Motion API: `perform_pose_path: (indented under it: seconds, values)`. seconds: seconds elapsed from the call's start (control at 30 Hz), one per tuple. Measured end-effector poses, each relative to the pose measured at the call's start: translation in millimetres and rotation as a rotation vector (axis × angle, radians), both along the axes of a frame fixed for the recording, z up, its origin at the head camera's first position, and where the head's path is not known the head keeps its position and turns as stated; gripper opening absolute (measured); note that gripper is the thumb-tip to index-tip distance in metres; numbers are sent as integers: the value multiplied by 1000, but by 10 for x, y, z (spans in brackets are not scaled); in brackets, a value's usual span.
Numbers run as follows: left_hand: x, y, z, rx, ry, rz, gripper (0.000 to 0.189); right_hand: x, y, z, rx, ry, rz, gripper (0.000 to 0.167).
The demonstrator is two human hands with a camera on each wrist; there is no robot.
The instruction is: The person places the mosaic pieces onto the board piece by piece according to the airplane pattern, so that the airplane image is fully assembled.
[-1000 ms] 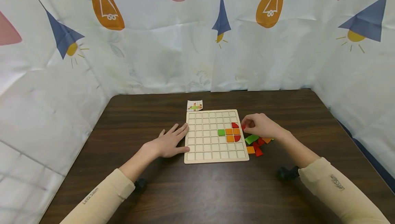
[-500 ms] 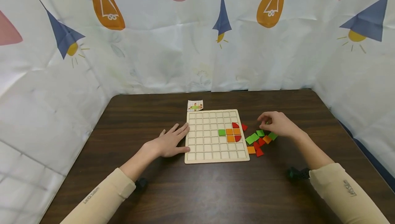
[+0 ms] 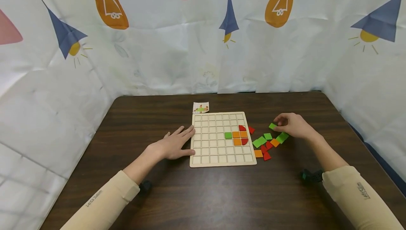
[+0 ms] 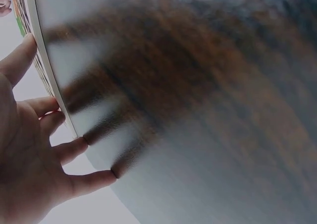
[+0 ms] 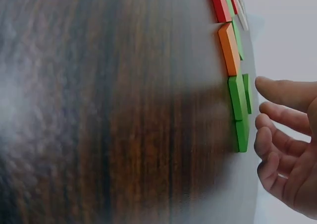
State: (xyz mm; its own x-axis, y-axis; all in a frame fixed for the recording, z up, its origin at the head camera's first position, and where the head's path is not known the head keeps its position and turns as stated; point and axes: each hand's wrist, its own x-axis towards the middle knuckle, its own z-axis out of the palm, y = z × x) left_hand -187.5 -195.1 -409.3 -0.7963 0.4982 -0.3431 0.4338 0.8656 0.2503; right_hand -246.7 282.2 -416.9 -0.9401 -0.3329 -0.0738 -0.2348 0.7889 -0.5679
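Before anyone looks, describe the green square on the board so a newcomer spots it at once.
On the dark table lies a pale gridded board. Just inside its right edge sits a cluster of coloured pieces. The green square is the leftmost of them, and the only green one on the board.

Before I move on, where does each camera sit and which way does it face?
Head: worn on the head, facing forward and down at the table, grid board, loose tiles and backdrop; left hand, right hand and sleeves show.
Left wrist: on that wrist, facing the table past the board's edge; palm and fingers show, apparently the right hand too.
Right wrist: on that wrist, facing the table and tiles; thumb and fingers show.
Shared: head and left wrist, the left hand at the board; head and right wrist, the right hand and tiles.
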Motion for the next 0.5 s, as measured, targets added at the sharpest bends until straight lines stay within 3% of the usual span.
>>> perform_pose_path:
  seconds: [0.23, 0.5]
  values:
    - [-9, -5, -7, -12, 1, -19, 89, -16, 8, -14, -10, -54, -19, 37]
    - [-3, -1, 3, -16, 2, -25, 88, -22, 3, -57, -10, -46, -19, 29]
